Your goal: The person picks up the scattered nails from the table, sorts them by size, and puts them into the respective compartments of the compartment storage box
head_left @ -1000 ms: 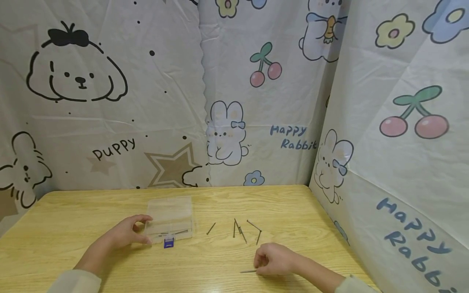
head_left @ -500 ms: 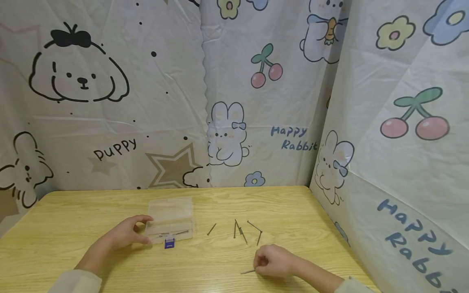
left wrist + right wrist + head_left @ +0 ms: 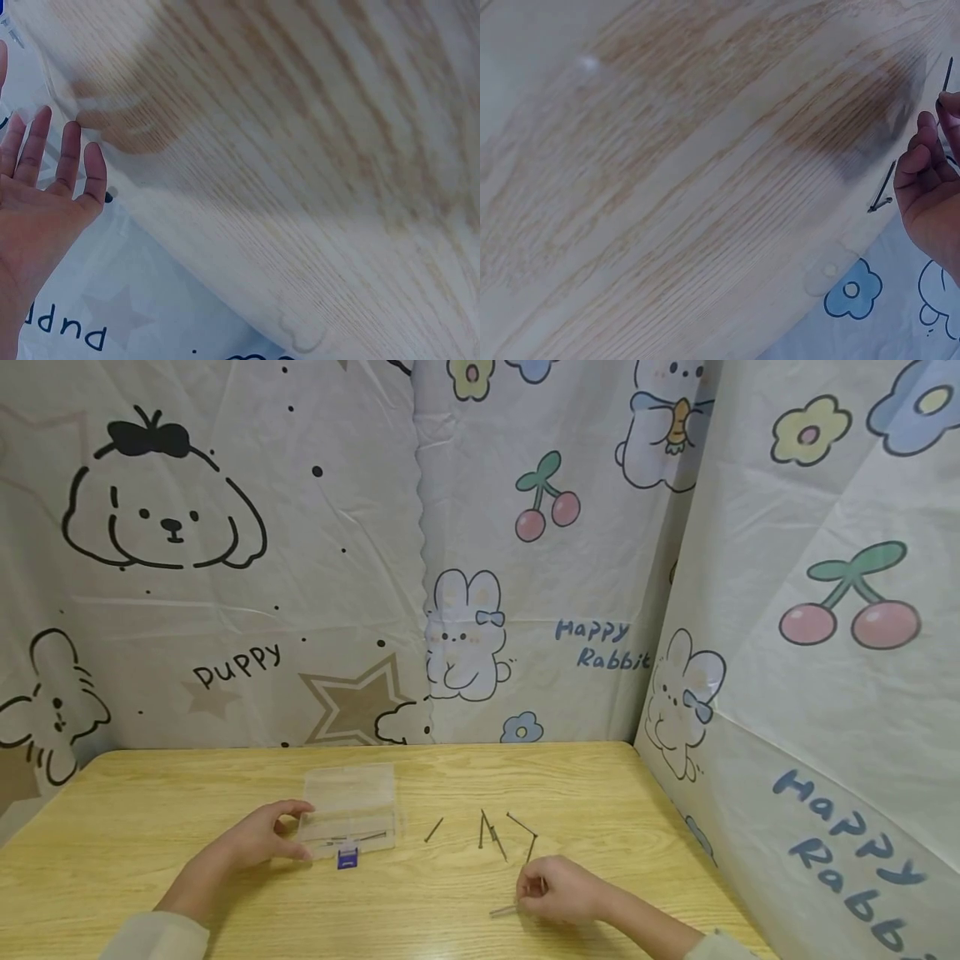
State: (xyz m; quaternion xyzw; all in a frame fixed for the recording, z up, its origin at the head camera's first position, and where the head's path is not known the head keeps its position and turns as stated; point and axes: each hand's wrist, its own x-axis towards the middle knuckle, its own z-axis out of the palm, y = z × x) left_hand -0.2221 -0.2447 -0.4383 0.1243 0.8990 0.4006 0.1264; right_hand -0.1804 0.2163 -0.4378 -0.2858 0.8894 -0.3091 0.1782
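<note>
My right hand (image 3: 562, 891) pinches a thin metal nail (image 3: 504, 912) between thumb and fingers, close over the front of the table. One end of that nail points left, and the rest is hidden by the fingers. In the right wrist view the nail (image 3: 949, 73) sticks out past the fingertips. My left hand (image 3: 258, 835) rests at the left side of a clear plastic box (image 3: 348, 789), fingers by its upper part and thumb by the near corner. The left wrist view shows its fingers (image 3: 69, 154) extended. Several nails (image 3: 367, 837) lie in the box's front part.
A blue latch (image 3: 347, 858) sits at the box's front edge. Right of the box, a single nail (image 3: 433, 830) lies on the wooden table (image 3: 420, 893), with several more nails (image 3: 482, 828) in a loose group farther right. Printed cloth (image 3: 360, 568) hangs behind.
My right hand has shifted slightly up and left, and the nail in it has tilted a little. The left hand and box stay in place.
</note>
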